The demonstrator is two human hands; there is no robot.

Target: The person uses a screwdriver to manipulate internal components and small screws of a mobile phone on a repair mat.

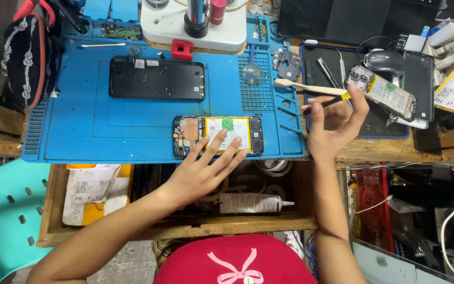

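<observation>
An opened phone (218, 135) with its battery and circuit boards showing lies on the blue work mat (106, 131) near the front edge. My left hand (202, 171) rests flat with its fingers spread on the phone's lower right part. My right hand (336, 123) is raised at the mat's right edge, pinching a thin black tool with a yellow band (326, 103) between thumb and fingers. The tool's tip points left, apart from the phone.
A black phone back cover (156, 78) lies higher on the mat. A toothbrush (309, 87), tweezers, a mouse (384, 61) and another opened phone (387, 92) sit on the right. A microscope base (195, 26) stands behind. A glue tube (253, 202) lies in the open drawer below.
</observation>
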